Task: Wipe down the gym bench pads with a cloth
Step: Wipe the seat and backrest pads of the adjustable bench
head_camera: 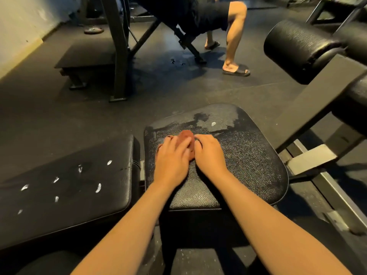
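A small reddish-brown cloth [188, 138] lies bunched on the black seat pad [248, 159] of the gym bench. My left hand [171, 157] covers the cloth's left part, fingers curled over it and blurred. My right hand [209, 152] sits beside it on the right, fingers bent down onto the cloth's edge. Most of the cloth is hidden under both hands. The far half of the seat pad shows wet, shiny streaks. A second black pad [65, 187], the backrest, lies to the left with several white scuffs in its cover.
A black roller pad [297, 50] on a steel arm [317, 100] rises at the right. A person in black shorts and slides [236, 70] sits on another bench ahead. A steel rack post [119, 62] stands on the rubber floor at the left centre.
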